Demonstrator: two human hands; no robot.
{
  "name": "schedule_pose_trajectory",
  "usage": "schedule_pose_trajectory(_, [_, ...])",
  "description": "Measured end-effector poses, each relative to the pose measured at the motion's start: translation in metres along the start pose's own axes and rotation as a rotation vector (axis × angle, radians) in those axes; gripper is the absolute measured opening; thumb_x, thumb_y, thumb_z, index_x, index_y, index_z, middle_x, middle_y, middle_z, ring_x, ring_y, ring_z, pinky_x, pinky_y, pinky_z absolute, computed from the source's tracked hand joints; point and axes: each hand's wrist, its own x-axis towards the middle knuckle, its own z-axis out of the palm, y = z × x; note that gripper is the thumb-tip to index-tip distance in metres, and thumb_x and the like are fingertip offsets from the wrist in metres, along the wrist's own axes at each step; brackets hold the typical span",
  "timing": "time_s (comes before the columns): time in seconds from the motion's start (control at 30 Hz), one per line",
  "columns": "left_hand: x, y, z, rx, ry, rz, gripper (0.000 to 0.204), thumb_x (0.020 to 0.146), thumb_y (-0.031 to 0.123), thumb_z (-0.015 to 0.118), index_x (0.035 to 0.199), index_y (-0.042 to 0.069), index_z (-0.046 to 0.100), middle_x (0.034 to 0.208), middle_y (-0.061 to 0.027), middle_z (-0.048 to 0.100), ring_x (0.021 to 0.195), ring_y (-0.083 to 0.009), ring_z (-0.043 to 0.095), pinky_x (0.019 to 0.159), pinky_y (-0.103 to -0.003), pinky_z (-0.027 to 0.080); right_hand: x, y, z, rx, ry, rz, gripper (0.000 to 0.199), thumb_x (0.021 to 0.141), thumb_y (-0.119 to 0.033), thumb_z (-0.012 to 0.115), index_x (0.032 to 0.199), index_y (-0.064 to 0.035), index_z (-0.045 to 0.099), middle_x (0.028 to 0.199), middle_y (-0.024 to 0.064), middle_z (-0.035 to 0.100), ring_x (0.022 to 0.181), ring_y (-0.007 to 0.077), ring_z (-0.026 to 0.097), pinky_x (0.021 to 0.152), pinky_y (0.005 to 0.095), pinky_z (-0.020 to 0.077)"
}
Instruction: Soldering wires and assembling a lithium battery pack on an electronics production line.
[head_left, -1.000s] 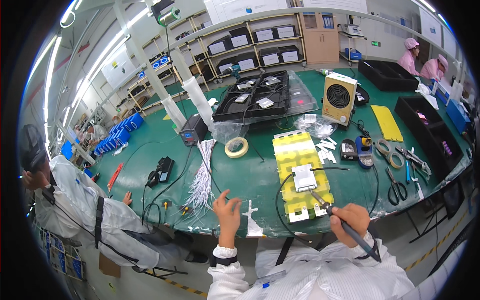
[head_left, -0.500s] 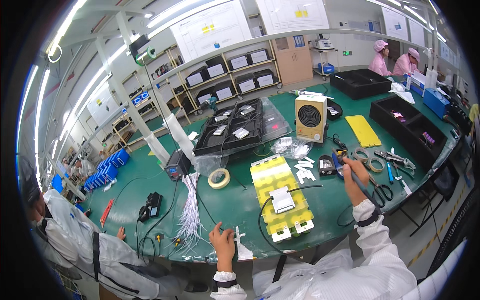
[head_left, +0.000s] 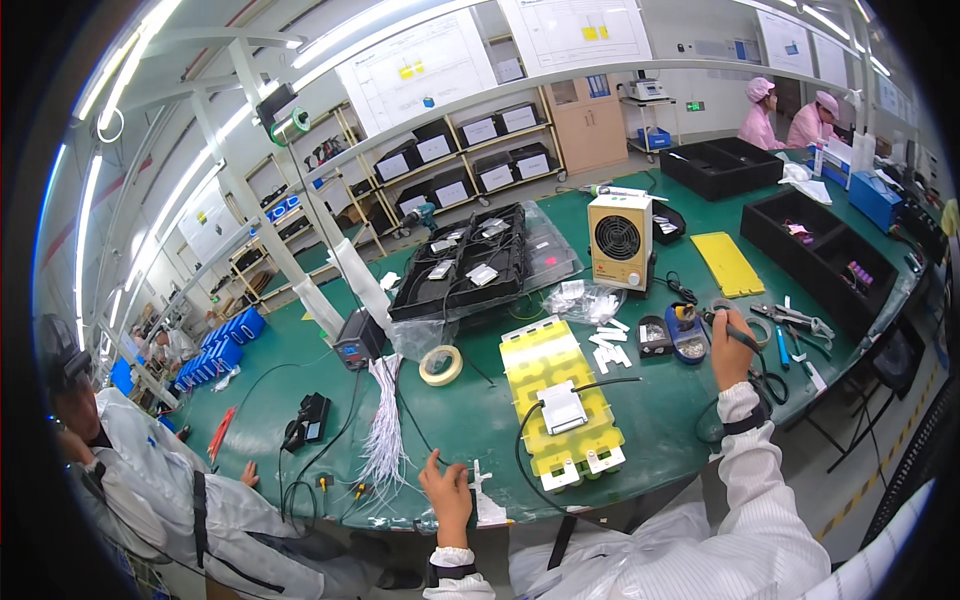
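My right hand (head_left: 733,352) is closed round the dark handle of a soldering iron (head_left: 712,316), just right of a blue-and-yellow iron stand (head_left: 687,333). The iron's tip is too small to make out. Near the front edge of the bench, my left hand (head_left: 447,492) has curled fingers, with a thin dark wire (head_left: 413,418) running down to its fingertips. Between my hands lies a yellow battery pack (head_left: 548,350) with a white-wrapped flat module (head_left: 562,409) on top. Black cables run out from both sides of that module.
A tape roll (head_left: 440,366), a bundle of white wires (head_left: 383,430) and a black tray (head_left: 460,265) lie left of centre. A boxy fan (head_left: 620,243) stands behind. Pliers (head_left: 798,320) and scissors (head_left: 768,385) lie at right. A co-worker (head_left: 150,470) stands at left, hand on the bench.
My right hand has moved right with the soldering iron, uncovering more of the iron stand. My left hand has stayed almost where it was.
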Motion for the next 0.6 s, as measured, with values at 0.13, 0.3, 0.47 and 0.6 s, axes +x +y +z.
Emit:
schedule_pose_trajectory(0.13, [-0.001, 0.003, -0.004, 0.033, 0.052, 0.011, 0.011, 0.084, 0.006, 0.075, 0.095, 0.008, 0.074, 0.114, -0.0168, 0.055, 0.106, -0.0367, 0.05, 0.092, -0.048, 0.043, 0.009, 0.02, 0.028, -0.089, -0.087, 0.044, 0.032, 0.101, -0.03, 0.059, 0.088, -0.0016, 0.065, 0.079, 0.0193, 0.065, 0.074, 0.0391, 0.063, 0.066, 0.0443, 0.0483])
schedule_pose_trajectory(0.3, [-0.001, 0.0, -0.004, 0.002, 0.081, 0.05, 0.008, 0.087, 0.007, 0.073, 0.095, 0.007, 0.073, 0.093, -0.0137, 0.053, 0.092, -0.0343, 0.053, 0.081, -0.045, 0.044, -0.028, 0.04, 0.035, 0.804, -0.754, 1.029, 0.033, 0.096, -0.031, 0.071, 0.12, -0.0121, 0.058, 0.082, -0.0003, 0.061, 0.073, 0.0134, 0.063, 0.057, 0.0272, 0.0445])
schedule_pose_trajectory(0.47, [-0.002, -0.004, -0.002, -0.033, 0.076, 0.013, 0.007, 0.089, 0.007, 0.07, 0.095, 0.004, 0.071, 0.088, -0.0128, 0.058, 0.085, -0.0327, 0.059, 0.076, -0.043, 0.046, -0.139, 0.001, -0.024, 0.146, -0.697, 0.167, 0.021, 0.09, -0.013, 0.07, 0.106, -0.0012, 0.074, 0.079, 0.0138, 0.064, 0.065, 0.0271, 0.064, 0.064, 0.0412, 0.0513])
schedule_pose_trajectory(0.6, [0.024, -0.002, 0.006, -0.06, -0.018, -0.115, 0.008, 0.092, 0.012, 0.067, 0.097, 0.006, 0.069, 0.087, -0.0108, 0.065, 0.087, -0.0353, 0.062, 0.076, -0.045, 0.049, -0.166, -0.025, -0.047, -0.001, -0.562, -0.258, 0.011, 0.086, -0.012, 0.071, 0.092, -0.0025, 0.073, 0.08, 0.0149, 0.061, 0.073, 0.0365, 0.063, 0.067, 0.0438, 0.0517])
